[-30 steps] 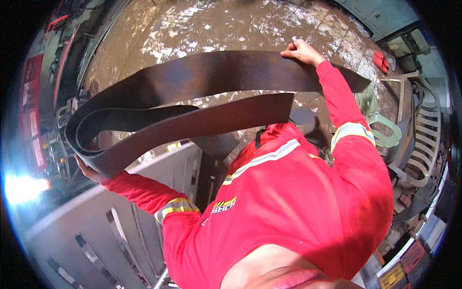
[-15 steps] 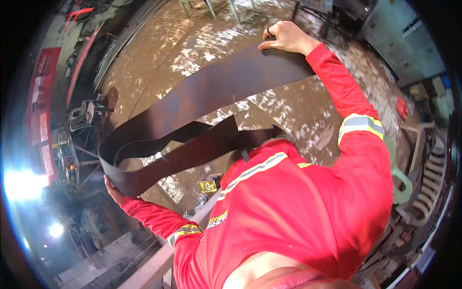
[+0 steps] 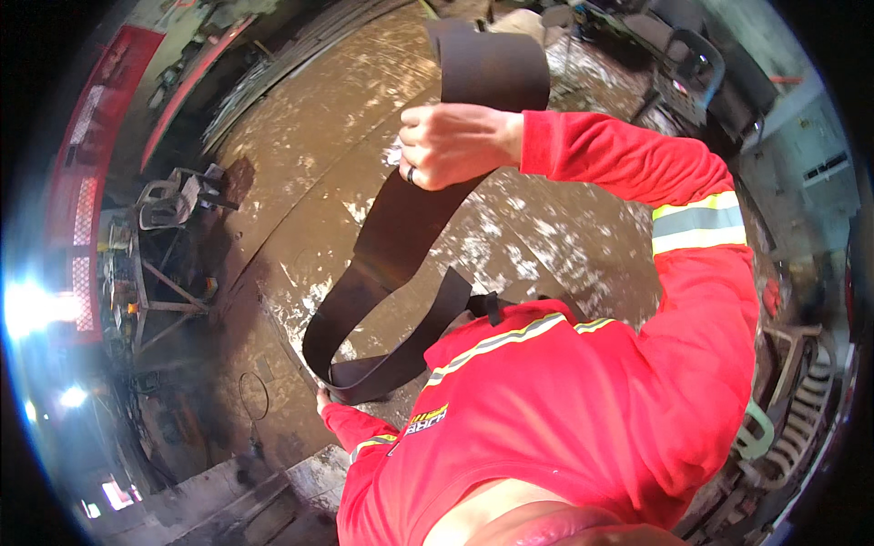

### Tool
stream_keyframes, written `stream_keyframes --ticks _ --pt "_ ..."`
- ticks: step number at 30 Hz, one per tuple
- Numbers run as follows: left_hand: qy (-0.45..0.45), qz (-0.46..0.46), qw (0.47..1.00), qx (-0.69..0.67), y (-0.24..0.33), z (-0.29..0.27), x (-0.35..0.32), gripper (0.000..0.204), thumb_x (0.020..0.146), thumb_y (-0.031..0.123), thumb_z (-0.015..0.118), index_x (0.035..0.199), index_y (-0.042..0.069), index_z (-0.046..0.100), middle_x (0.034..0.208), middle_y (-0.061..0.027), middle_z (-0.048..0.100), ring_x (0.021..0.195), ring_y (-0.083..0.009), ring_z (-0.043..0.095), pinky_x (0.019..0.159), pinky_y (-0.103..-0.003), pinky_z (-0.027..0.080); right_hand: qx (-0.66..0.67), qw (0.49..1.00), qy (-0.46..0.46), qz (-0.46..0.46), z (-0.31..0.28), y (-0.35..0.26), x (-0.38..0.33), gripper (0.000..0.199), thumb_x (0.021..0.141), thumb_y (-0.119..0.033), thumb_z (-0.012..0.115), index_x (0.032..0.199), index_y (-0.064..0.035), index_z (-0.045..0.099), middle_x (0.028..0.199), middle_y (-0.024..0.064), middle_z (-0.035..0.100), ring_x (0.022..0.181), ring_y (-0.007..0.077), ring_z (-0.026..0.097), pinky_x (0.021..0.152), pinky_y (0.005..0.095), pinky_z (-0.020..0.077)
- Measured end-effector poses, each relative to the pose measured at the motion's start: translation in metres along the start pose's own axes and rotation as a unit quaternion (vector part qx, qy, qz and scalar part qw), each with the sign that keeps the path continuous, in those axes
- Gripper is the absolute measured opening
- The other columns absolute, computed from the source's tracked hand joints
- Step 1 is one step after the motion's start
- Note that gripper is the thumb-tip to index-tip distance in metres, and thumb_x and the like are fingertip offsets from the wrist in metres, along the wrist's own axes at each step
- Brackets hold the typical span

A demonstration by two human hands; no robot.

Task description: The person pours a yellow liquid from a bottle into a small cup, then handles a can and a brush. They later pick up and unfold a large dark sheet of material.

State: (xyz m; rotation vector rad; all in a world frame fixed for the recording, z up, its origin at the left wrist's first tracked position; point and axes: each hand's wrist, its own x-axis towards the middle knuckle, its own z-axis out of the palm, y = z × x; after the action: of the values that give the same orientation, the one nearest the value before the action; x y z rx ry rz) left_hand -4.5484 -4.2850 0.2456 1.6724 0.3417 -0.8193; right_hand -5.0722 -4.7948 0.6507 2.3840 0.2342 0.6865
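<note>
A long, wide black rubber belt hangs in a loop in front of my red work shirt. My right hand is raised high and grips the belt's upper part, a ring showing on one finger. The belt's top end curls over above that hand. My left hand is low, mostly hidden behind the loop's bottom bend, and holds the belt there. Both sleeves are red with reflective stripes.
Below lies a wet, muddy brown floor with pale patches. A metal stand with a plastic chair is at the left, beside red machinery. Chairs stand at the top right. Grey metal parts sit at the right.
My right hand has come closer and higher with the belt, which now hangs steeply instead of stretching flat. The view has swung across the muddy floor.
</note>
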Motion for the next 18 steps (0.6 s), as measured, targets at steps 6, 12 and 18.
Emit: stream_keyframes --ticks 6,12,18 --pt "0.441 0.184 0.878 0.020 0.014 0.080 0.030 0.024 0.069 0.012 0.076 0.087 -0.003 0.071 0.081 -0.0162 0.069 0.072 -0.0268 0.066 0.069 -0.040 0.055 0.017 0.992 -0.070 -0.106 0.101 0.038 0.057 0.014 0.069 -0.019 0.062 0.058 -0.0121 0.058 0.059 -0.0013 0.058 0.063 0.0158 0.059 0.064 0.0306 0.0431" --pt "0.095 0.400 0.892 0.189 0.150 0.232 0.019 0.024 0.083 0.011 0.065 0.104 0.000 0.067 0.095 -0.0100 0.068 0.080 -0.0161 0.061 0.073 -0.029 0.050 0.107 0.960 -0.071 -0.250 0.177 0.009 0.114 0.015 0.060 -0.026 0.061 0.055 -0.0122 0.059 0.055 -0.0042 0.053 0.058 0.0131 0.054 0.063 0.0314 0.0391" --pt "-0.309 0.063 0.942 0.116 0.238 0.481 -0.037 0.083 0.085 0.072 0.030 0.115 0.001 0.061 0.114 -0.0131 0.062 0.100 -0.0246 0.058 0.083 -0.037 0.049 0.268 0.899 0.008 -0.346 0.250 -0.015 0.180 0.013 0.059 -0.025 0.062 0.050 -0.0168 0.059 0.048 -0.0070 0.050 0.050 0.0120 0.050 0.055 0.0332 0.0302"
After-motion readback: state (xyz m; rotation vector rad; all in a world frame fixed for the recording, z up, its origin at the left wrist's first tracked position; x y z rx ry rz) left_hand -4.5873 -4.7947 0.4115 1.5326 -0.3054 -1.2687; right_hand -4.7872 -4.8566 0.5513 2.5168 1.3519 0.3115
